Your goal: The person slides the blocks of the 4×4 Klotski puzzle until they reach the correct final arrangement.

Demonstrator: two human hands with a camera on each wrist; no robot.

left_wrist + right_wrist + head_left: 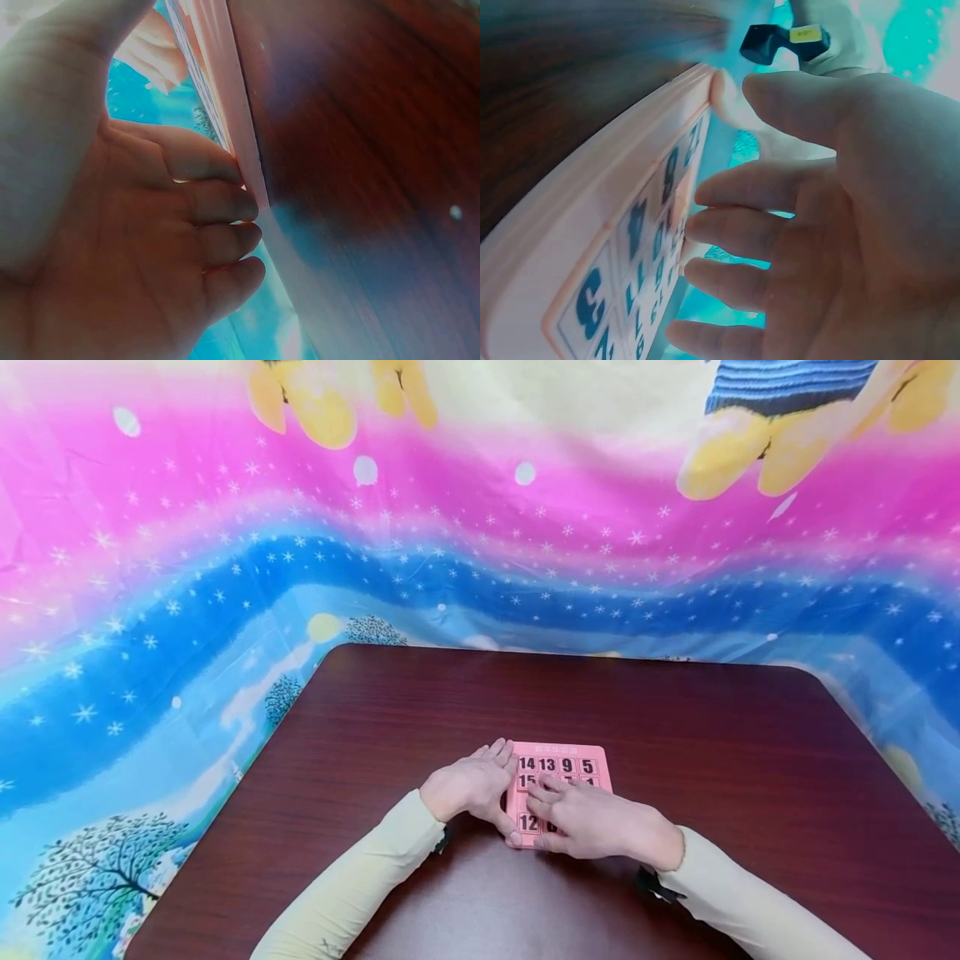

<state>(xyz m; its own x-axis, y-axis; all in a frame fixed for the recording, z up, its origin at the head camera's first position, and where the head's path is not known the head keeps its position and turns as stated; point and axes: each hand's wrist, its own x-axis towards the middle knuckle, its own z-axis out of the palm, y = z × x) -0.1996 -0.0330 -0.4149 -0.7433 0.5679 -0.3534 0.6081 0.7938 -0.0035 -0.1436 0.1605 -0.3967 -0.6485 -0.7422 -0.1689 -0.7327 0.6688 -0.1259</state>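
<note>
With left hand [477, 783] fingers straight, I should brace the board [555, 749]; my spread right hand [588, 820] should nudge tiles [567, 766] lightly.

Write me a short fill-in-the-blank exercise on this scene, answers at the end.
In the head view, the number sliding puzzle has top row 14, 13, 9, ____.
Directly below tile 14 sits tile ____.
The left hand is at the puzzle's ____ edge.
The puzzle's frame is coloured ____.
Missing words: 5; 15; left; pink.
</note>
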